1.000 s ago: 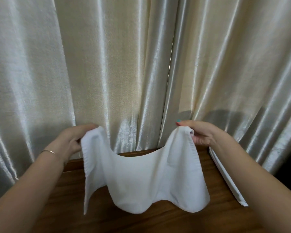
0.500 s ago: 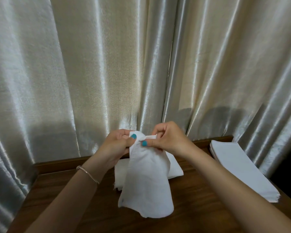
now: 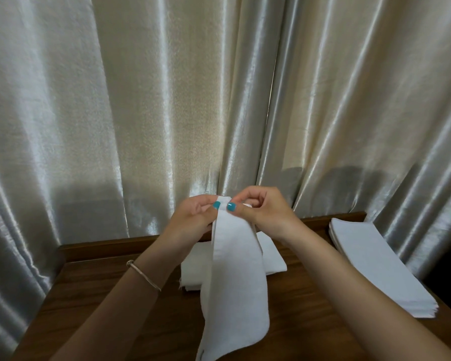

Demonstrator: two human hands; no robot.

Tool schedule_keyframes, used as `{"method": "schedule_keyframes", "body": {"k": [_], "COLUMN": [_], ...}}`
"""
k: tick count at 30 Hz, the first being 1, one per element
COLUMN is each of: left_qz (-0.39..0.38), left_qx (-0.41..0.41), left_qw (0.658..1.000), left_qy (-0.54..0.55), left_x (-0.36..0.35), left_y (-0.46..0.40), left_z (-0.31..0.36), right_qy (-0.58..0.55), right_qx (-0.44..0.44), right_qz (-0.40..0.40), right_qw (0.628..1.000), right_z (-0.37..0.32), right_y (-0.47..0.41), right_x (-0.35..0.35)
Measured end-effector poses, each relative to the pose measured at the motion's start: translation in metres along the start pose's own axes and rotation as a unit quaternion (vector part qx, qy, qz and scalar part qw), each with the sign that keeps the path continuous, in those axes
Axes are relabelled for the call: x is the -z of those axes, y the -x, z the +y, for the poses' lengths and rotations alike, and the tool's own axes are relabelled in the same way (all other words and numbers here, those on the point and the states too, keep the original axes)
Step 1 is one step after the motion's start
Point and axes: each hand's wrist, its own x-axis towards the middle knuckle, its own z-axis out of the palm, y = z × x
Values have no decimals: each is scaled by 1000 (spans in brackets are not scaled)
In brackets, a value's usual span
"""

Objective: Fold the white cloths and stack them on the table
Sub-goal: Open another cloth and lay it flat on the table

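Observation:
A white cloth point(image 3: 235, 287) hangs doubled over in the air above the wooden table point(image 3: 94, 298). My left hand point(image 3: 193, 222) and my right hand point(image 3: 261, 212) meet at its top edge, and each pinches a corner between thumb and fingers. The cloth's lower end droops toward the table's near side. Behind it lies a low stack of folded white cloths point(image 3: 272, 259), partly hidden by the hanging cloth.
A flat pile of white cloths point(image 3: 375, 267) lies along the table's right edge. Shiny cream curtains point(image 3: 141, 113) hang close behind the table. A raised wooden lip point(image 3: 110, 247) runs along the table's back.
My hands came together from wide apart, bringing the cloth's two upper corners together so it hangs folded in half. The view tilted down and shows more of the table.

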Motion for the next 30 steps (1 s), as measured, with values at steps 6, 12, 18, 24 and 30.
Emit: {"method": "schedule_keyframes", "body": {"k": [6,12,18,24,30], "left_qz": [-9,2,4,102,171], "left_qx": [-14,-4,-34,-67,-149], "left_qw": [1000,1000,999,992,970], "left_qy": [5,-18,-6,-17,-86], "left_x": [-3,-2,-1,11,34], "left_y": [3,3,3,-4,-17], "left_z": [2,3,1,3,20], "right_qy": [19,90,78,53,128], "right_qx": [66,55,33,37,-71], "right_qz": [57,105,138,6,-167], "right_qw": [996,989,987,998,975], "right_z": [4,17,17,10,14], "right_y": [-4,-13,-15,-13,-7], "right_x": [-8,-12,-15,-13,2]}}
